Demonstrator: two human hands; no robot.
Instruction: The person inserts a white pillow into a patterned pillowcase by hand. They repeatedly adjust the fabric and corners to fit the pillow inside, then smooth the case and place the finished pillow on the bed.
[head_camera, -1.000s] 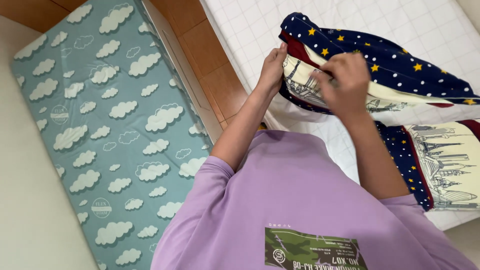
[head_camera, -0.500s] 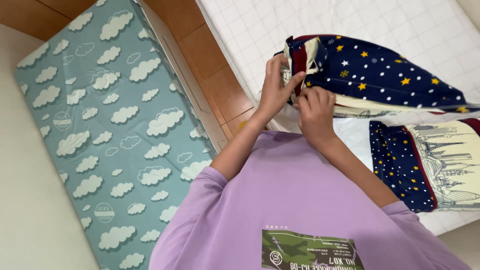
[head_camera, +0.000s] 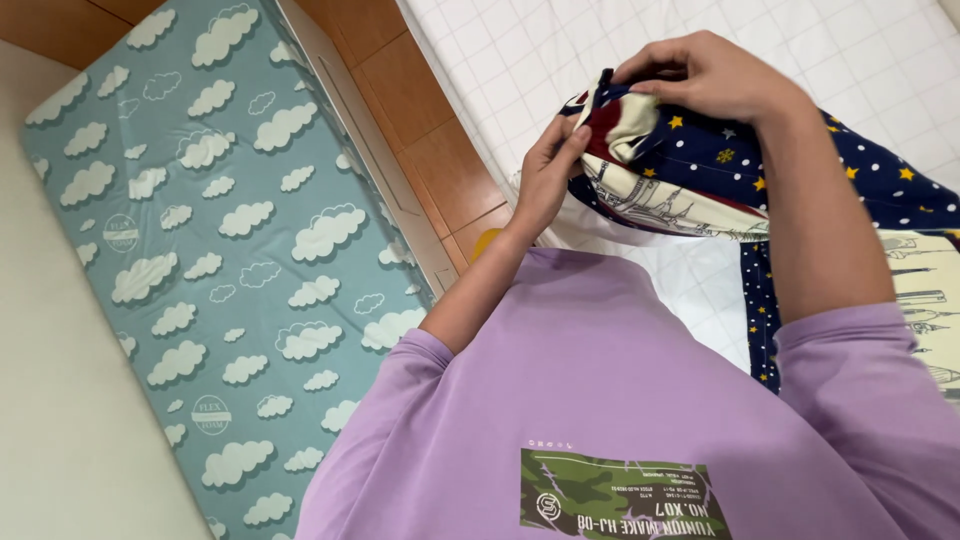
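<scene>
Both hands are working the corner of a navy, star-and-dot printed cover (head_camera: 700, 170) that has a cream panel of line-drawn buildings. The cover lies bunched at about 1 o'clock in the view, raised off a white quilted bed (head_camera: 600, 60), with more of it trailing down toward 3 o'clock.

The left hand (head_camera: 548, 180) sits at the cover's 9 o'clock edge, fingers closed on the fabric from below. The right hand (head_camera: 705, 75) comes over the top at 12 o'clock, fingertips pinched narrow on a folded cream-and-red bit of the cloth.

The step in hand looks like finding and opening up a corner or hem of the cover. The next move would call for keeping both pinches firm while drawing the hands apart so the layers separate without slipping.

A teal mattress with white clouds (head_camera: 200, 250) lies on the floor at 9 o'clock, beside a wooden bed frame (head_camera: 430, 150). The person's purple shirt (head_camera: 600, 400) fills the 6 o'clock area.
</scene>
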